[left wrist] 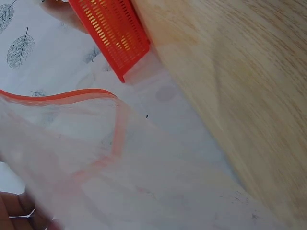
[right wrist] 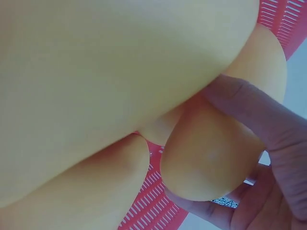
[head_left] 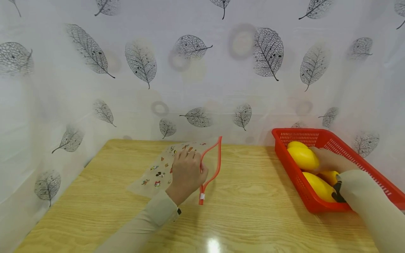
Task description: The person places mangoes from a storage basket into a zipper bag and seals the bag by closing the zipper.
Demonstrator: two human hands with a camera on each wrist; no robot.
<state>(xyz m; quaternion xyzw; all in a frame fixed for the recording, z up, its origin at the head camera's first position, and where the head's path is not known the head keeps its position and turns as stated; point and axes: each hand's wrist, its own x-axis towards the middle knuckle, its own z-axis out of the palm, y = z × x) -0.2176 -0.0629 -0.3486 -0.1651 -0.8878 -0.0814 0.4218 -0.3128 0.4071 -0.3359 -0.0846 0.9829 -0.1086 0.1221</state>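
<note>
My left hand (head_left: 186, 172) grips a clear zip bag (head_left: 159, 175) near its red-edged mouth, which gapes open to the right. Small cartoon prints dot the plastic. In the left wrist view the bag (left wrist: 144, 182) fills the lower part, and a few curled fingers (left wrist: 19, 211) show at the corner. Reaching into the red basket (head_left: 291, 175), my right hand (head_left: 332, 161) holds a smooth yellow fruit (head_left: 303, 158). The right wrist view shows thumb and fingers around this fruit (right wrist: 211, 153); another large yellow fruit (right wrist: 120, 72) blocks much of that view.
Several yellow fruits, one of them a long fruit (head_left: 319, 188) near the front, lie in the basket. It stands at the right of the wooden table (head_left: 253, 196). A pale curtain (head_left: 215, 88) with leaf prints hangs behind the table and along its left side.
</note>
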